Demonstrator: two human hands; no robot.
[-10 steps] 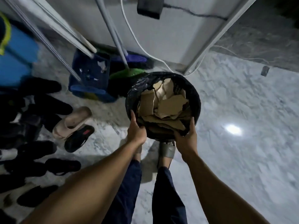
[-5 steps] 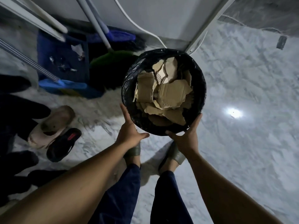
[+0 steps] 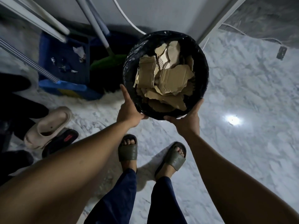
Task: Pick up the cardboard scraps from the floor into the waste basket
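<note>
The round black-lined waste basket of brown cardboard scraps is clasped at its near rim by left grip and right grip; white marble floor is spread rightward.

The waste basket is round and dark, lined with a glossy black plastic bag folded over its rim. It hangs off the floor just right of the green broom head, its mouth tilted towards the camera. The left hand and the right hand grip its near wall from either side. The cardboard scraps lie inside: torn, tan, corrugated pieces with ragged edges, overlapping in a loose heap that fills most of the opening.
</note>
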